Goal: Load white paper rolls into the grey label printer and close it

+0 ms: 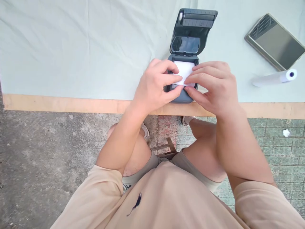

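A dark grey label printer [182,99] stands near the table's front edge with its lid [187,30] raised and tilted back. In its compartment lies a white paper roll [184,66]. My left hand [159,81] has curled fingers on the roll's left side and front, the thumb low near the printer's front rim. From the right, my right hand [213,82] bends its fingers over the roll's right part, with the thumb at the front edge. The fingertips of both hands nearly meet and hide part of the roll's front.
On the pale cloth [71,57], a smartphone [276,41] lies at the far right. Closer to me, another white paper roll [274,78] lies on its side. A bare wooden strip [59,103] forms the table's front edge. Below it is a wooden stool [166,148].
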Demonstrator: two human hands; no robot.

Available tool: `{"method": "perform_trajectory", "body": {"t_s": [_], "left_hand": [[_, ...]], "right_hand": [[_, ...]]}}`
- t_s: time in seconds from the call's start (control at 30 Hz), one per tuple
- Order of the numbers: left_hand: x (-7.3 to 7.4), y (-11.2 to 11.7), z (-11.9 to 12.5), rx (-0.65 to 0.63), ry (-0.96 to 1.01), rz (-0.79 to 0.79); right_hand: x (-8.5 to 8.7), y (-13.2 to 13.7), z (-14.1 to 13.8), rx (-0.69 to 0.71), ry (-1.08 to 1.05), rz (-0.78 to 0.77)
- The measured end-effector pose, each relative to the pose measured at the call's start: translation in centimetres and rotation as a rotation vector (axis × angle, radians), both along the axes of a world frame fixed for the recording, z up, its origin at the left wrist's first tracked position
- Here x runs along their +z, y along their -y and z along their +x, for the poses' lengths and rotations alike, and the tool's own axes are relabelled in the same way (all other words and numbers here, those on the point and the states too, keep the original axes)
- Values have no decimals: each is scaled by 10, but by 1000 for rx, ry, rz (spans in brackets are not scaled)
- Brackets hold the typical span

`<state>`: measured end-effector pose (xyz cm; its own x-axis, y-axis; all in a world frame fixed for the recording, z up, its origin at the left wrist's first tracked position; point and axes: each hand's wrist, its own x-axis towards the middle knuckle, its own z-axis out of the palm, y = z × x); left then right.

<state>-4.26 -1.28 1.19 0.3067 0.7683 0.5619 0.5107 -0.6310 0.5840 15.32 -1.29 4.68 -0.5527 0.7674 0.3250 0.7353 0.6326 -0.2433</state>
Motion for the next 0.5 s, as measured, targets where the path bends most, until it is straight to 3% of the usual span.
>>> {"method": "perform_trajectory", "body": {"t_s": [0.13,0.27,0.33,0.37,0.4,0.43,0.5], "left_hand": [[-2,1,1,51,90,-71],[-18,-23,6,256,377,-98],[-20,-40,9,205,619,-23],[-18,-47,11,27,640,-198],[-13,-51,12,-5,728,-367],[-7,-54,14,-39,783,-460],[6,-54,16,-91,801,-496]], "right_hand": [[-4,5,-2,-21,34,107],[-8,15,0,65,-17,147],[-11,21,2,108,-52,136],[-13,23,3,129,-69,130],[-14,25,4,149,-84,122],[-15,26,5,162,-98,113],[-17,28,7,164,-123,103]]}}
